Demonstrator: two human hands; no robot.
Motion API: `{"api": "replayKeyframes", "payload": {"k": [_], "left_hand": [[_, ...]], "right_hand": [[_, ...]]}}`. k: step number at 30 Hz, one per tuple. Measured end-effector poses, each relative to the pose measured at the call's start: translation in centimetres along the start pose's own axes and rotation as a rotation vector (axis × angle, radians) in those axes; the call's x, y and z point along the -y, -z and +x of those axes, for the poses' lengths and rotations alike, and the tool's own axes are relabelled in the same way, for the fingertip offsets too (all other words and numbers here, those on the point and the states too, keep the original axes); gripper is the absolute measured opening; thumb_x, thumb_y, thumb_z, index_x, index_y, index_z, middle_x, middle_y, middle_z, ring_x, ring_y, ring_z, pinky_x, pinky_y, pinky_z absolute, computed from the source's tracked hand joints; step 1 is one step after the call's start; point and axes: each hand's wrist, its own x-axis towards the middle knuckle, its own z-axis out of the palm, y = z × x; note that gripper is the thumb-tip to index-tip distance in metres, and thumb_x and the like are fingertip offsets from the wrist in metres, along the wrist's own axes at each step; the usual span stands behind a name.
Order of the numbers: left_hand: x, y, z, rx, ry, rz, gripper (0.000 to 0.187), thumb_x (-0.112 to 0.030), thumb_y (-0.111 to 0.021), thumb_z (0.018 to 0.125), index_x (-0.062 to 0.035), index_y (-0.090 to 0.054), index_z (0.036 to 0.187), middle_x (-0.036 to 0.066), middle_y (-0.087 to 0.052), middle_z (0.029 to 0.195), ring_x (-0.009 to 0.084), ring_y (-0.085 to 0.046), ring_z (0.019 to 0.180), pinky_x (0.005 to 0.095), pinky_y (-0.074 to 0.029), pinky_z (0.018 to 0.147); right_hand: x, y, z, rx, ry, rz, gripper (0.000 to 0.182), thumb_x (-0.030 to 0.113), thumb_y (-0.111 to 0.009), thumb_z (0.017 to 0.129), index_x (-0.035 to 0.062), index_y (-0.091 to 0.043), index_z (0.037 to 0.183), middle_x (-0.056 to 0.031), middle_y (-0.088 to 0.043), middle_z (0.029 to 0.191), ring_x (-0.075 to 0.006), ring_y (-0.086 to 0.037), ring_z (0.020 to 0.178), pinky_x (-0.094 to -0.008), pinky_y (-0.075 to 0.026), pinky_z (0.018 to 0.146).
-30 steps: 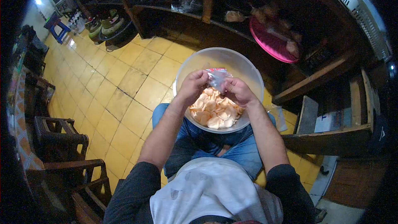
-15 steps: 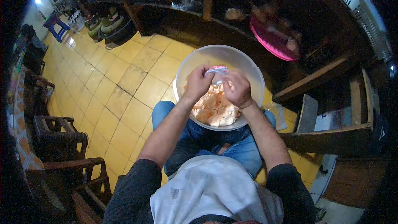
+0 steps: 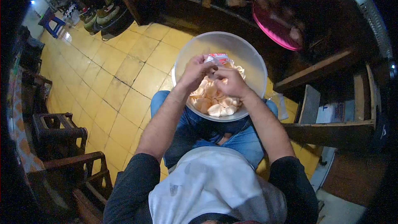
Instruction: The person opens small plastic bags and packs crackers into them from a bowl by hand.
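Note:
A translucent round tub (image 3: pixel 260 74) stands at my lap, partly filled with pale orange crackers (image 3: pixel 226 107). Over the crackers, my left hand (image 3: pixel 195 74) is closed, pinching a small clear plastic bag with red print (image 3: pixel 219 57). My right hand (image 3: pixel 233 84) has its fingers curled in against the near side of the bag, close to the left fingertips. The bag's lower part is hidden by the hands, and the fingertips are slightly blurred.
Dark wooden shelving (image 3: pixel 174 10) runs behind the tub, with a pink tray (image 3: pixel 271 37) on it. Wooden stools (image 3: pixel 56 126) stand on the left. Green gas cylinders (image 3: pixel 108 14) and a blue stool (image 3: pixel 54 25) are further back. A clear plastic piece (image 3: pixel 281 107) lies right of the tub.
My hands have drawn closer together, and the right one has shifted left toward the left fingertips. The bag's printed part now shows beyond the fingers. The whole view has shifted slightly.

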Motion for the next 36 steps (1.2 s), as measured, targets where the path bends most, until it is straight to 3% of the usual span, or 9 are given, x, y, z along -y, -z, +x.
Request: {"api": "replayKeyframes", "payload": {"k": [2,4,7,9,18,23,29,31,36], "left_hand": [[-0.4,-0.3,-0.1,-0.244,-0.195,0.004,0.013,-0.003,-0.058,0.083,0.0000,-0.059,0.096,0.006,-0.062,0.082,0.0135,-0.060,0.072,0.0258,-0.049,0.066],[-1.2,0.3,-0.3,-0.329,-0.162,0.029,0.017,0.003,-0.057,0.079,-0.0001,-0.059,0.096,0.006,-0.063,0.084,0.0118,-0.059,0.074,0.0247,-0.048,0.067],[-0.9,1.6,0.7,-0.462,-0.195,-0.017,0.015,0.004,-0.055,0.080,-0.0020,-0.055,0.093,0.005,-0.059,0.079,0.0134,-0.058,0.068,0.0243,-0.049,0.064],[-0.6,1.5,0.6,-0.453,-0.201,-0.052,0.015,0.003,-0.054,0.080,-0.0008,-0.057,0.095,0.005,-0.061,0.080,0.0130,-0.059,0.068,0.0249,-0.049,0.064],[-2.7,-0.9,-1.5,-0.335,-0.066,-0.266,0.024,-0.011,-0.048,0.092,0.0012,-0.058,0.111,0.005,-0.061,0.084,0.0119,-0.059,0.074,0.0266,-0.049,0.068],[-1.4,0.0,-0.9,-0.426,-0.053,-0.085,0.025,-0.012,-0.051,0.093,-0.0038,-0.057,0.116,0.003,-0.064,0.093,0.0115,-0.059,0.077,0.0250,-0.047,0.068],[0.3,0.1,-0.6,-0.523,-0.171,0.159,0.027,-0.012,-0.054,0.093,-0.0033,-0.058,0.118,0.002,-0.063,0.098,0.0106,-0.057,0.085,0.0246,-0.045,0.074],[0.7,-0.2,-0.5,-0.337,-0.232,0.215,0.035,-0.015,-0.056,0.091,0.0009,-0.055,0.122,0.008,-0.064,0.103,0.0128,-0.059,0.089,0.0268,-0.047,0.079],[0.4,-1.8,-1.3,-0.158,-0.176,0.358,0.039,-0.019,-0.061,0.091,0.0008,-0.054,0.124,0.008,-0.062,0.105,0.0129,-0.057,0.096,0.0287,-0.047,0.087]], "right_hand": [[-0.5,-0.4,0.3,-0.333,-0.194,0.824,0.015,0.008,-0.057,0.083,-0.0001,-0.063,0.093,-0.0120,-0.066,0.094,-0.0207,-0.065,0.083,-0.0359,-0.054,0.074],[-1.3,0.6,0.1,-0.406,-0.195,0.877,0.015,0.012,-0.061,0.084,0.0016,-0.064,0.094,-0.0061,-0.067,0.087,-0.0145,-0.064,0.077,-0.0319,-0.054,0.069],[-3.3,-0.6,-0.3,0.390,-0.339,0.156,0.032,0.020,-0.068,0.081,0.0022,-0.062,0.107,-0.0116,-0.066,0.101,-0.0194,-0.064,0.083,-0.0343,-0.052,0.077],[-3.9,-3.3,-1.9,0.487,0.026,0.140,0.041,0.028,-0.071,0.077,0.0064,-0.062,0.111,-0.0169,-0.064,0.105,-0.0281,-0.062,0.095,-0.0392,-0.049,0.084],[-0.2,-3.4,-1.1,1.037,-0.161,-0.155,0.045,0.027,-0.070,0.074,0.0161,-0.063,0.117,-0.0171,-0.065,0.106,-0.0327,-0.061,0.101,-0.0433,-0.048,0.088],[-0.8,-2.1,-0.5,0.948,-0.150,-0.162,0.045,0.027,-0.068,0.076,0.0150,-0.062,0.119,-0.0169,-0.066,0.105,-0.0302,-0.063,0.098,-0.0409,-0.048,0.088],[-1.2,1.3,-0.2,0.142,-0.219,0.684,0.040,0.029,-0.068,0.082,0.0044,-0.061,0.113,-0.0066,-0.067,0.103,-0.0220,-0.064,0.090,-0.0348,-0.051,0.081],[-2.1,1.3,0.1,-0.059,-0.435,0.998,0.035,0.024,-0.068,0.083,0.0027,-0.061,0.110,-0.0034,-0.066,0.105,-0.0197,-0.063,0.091,-0.0354,-0.051,0.082],[-3.1,-0.1,0.4,-0.108,-0.482,0.595,0.035,0.019,-0.069,0.080,0.0033,-0.061,0.111,-0.0087,-0.066,0.100,-0.0205,-0.064,0.087,-0.0336,-0.052,0.077]]}}
